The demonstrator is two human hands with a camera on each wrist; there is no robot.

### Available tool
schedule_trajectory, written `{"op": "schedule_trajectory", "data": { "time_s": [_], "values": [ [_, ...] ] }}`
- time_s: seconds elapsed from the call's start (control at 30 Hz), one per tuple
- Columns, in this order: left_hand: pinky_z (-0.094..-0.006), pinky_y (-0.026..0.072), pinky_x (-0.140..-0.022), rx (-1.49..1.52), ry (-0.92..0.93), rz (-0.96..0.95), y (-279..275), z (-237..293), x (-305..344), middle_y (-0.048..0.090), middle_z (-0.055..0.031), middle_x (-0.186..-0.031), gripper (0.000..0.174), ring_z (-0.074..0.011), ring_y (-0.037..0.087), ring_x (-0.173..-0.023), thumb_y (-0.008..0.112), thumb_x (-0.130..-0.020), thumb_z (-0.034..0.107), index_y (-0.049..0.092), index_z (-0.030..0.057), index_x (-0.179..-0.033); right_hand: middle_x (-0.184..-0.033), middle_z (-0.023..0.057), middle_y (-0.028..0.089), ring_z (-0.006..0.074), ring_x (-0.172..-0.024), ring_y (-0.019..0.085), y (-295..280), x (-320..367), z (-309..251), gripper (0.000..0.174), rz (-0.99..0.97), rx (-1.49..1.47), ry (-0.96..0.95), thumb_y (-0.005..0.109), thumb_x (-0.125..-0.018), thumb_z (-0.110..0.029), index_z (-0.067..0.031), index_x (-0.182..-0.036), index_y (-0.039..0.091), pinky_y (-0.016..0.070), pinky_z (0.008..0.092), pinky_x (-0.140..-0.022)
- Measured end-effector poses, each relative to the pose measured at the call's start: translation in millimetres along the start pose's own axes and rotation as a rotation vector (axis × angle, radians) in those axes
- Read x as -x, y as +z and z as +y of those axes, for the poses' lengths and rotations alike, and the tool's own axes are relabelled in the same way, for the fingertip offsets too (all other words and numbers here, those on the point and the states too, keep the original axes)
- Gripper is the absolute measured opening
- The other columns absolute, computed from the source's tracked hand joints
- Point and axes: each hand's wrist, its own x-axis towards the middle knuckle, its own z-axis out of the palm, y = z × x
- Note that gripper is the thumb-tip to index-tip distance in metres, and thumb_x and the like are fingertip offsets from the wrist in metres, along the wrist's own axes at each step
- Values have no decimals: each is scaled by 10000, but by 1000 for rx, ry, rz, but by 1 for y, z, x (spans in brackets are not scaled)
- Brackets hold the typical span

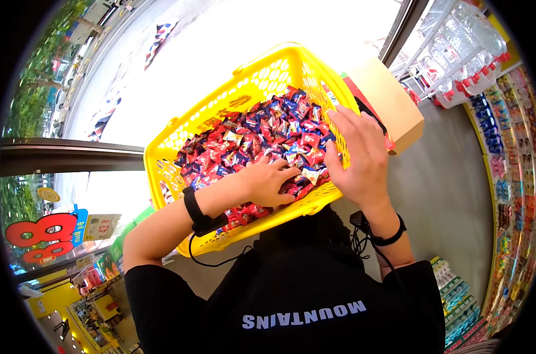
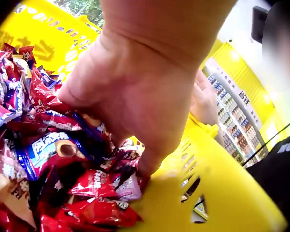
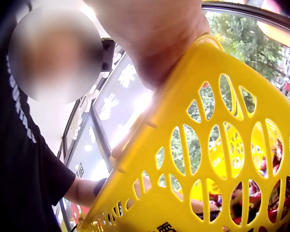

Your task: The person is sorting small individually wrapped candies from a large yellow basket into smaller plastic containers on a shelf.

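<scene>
A yellow plastic basket [image 1: 154,171] with a perforated wall stands tilted in front of the person, heaped with small wrapped candies [image 1: 250,138] in red and dark blue. My left hand [image 1: 263,184] lies on the candies near the close side, fingers spread. In the left wrist view its fingertips dip among red wrappers [image 2: 94,183], partly hidden by them. On the right rim, my right hand [image 1: 359,154] grips the basket, thumb on the inner side. The right wrist view shows the basket's outer wall [image 3: 183,72] and the hand's heel [image 3: 150,38] over its edge.
A cardboard box [image 1: 392,106] sits just beyond the basket's right side. Packs of bottles [image 1: 471,50] and a long stocked shelf [image 1: 504,194] line the right. To the left are a dark door frame [image 1: 73,156] and a red number sign [image 1: 41,233]. Black cables [image 1: 223,262] hang from both wrists.
</scene>
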Motion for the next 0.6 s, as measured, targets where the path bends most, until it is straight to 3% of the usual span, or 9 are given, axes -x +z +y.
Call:
{"op": "schedule_trajectory", "data": {
  "time_s": [0.1, 0.13, 0.23, 0.3, 0.43, 0.47, 0.6],
  "values": [
    [-559, 450, -1183, -35, 133, 1, -8, -9, 0, 491, -236, -1602, 767, -515, 540, -1385, 652, -1007, 579, 449, 202, -1643, -1290, 155, 700, 331, -1180, 682, 1, 0, -1, 493, 3, 1, 1, 761, -864, -78, -69, -1352, 691, 514, 510, -1088],
    [-546, 426, -1215, -19, 66, -44, -34, 7, 7, 469, -250, -1628, 783, -490, 512, -1441, 644, -1021, 579, 429, 181, -1660, -1292, 156, 700, 330, -1180, 683, 1, 0, -1, 493, -1, 3, 6, 761, -865, -78, -69, -1353, 691, 514, 510, -1088],
    [-553, 447, -1195, -83, 4, 311, -50, 2, 4, 505, -255, -1595, 805, -476, 512, -1447, 663, -1005, 602, 447, 170, -1649, -1302, 159, 700, 330, -1181, 683, 1, 0, -1, 496, -12, 2, 15, 760, -867, -79, -72, -1358, 692, 514, 508, -1088],
    [-534, 464, -1185, -90, -121, 388, -58, -15, -12, 497, -256, -1605, 811, -470, 497, -1469, 655, -1012, 597, 430, 162, -1657, -1312, 162, 699, 331, -1181, 684, 1, 0, -2, 500, -11, -6, 16, 761, -866, -82, -73, -1362, 692, 515, 508, -1088],
    [-698, 483, -1109, -239, -474, 249, -37, -48, -43, 440, -231, -1652, 862, -542, 472, -1465, 674, -943, 684, 425, 273, -1659, -1320, 161, 701, 333, -1181, 686, 0, -1, -2, 501, -20, -6, 24, 758, -868, -82, -78, -1365, 693, 514, 506, -1090],
    [-780, 472, -1055, -261, -470, 263, -29, -54, -46, 399, -204, -1686, 876, -561, 430, -1486, 684, -912, 715, 432, 320, -1652, -1319, 160, 702, 332, -1180, 687, 0, 0, -2, 502, -23, -2, 26, 756, -868, -81, -79, -1366, 693, 515, 505, -1089],
    [-793, 440, -1081, -269, -446, 181, -26, -44, -30, 339, -165, -1735, 877, -543, 331, -1556, 683, -921, 707, 412, 327, -1664, -1315, 157, 705, 327, -1177, 692, 2, 1, 0, 508, -10, -11, 25, 750, -867, -75, -83, -1372, 694, 516, 503, -1087]
  ]
}}
